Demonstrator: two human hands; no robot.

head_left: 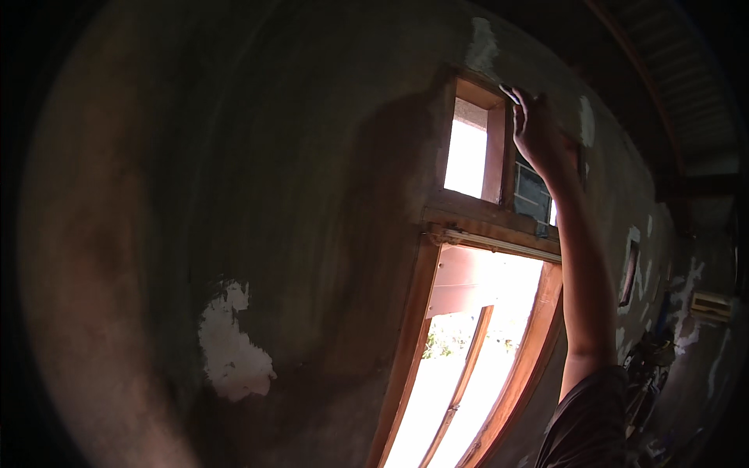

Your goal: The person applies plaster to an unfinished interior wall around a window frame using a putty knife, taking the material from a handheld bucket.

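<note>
My right hand (534, 132) is raised high on a bare forearm with a dark sleeve (589, 425). Its fingers are stretched out and a little apart, with nothing visible in them. The fingertips are by the upper right corner of a small window opening (468, 152) with a brown wooden frame (495, 156). Whether they touch the frame or the wall, I cannot tell. Just above the hand, a pale patch (481, 43) marks the dark grey wall (296, 156). My left hand is out of the picture.
Below the small opening stands a tall, brightly lit doorway with a wooden frame (409, 327). A dark grid panel (532, 193) fills part of the opening behind my forearm. Another pale patch (234, 343) is lower on the wall. Corrugated roofing (686, 93) slopes at the upper right.
</note>
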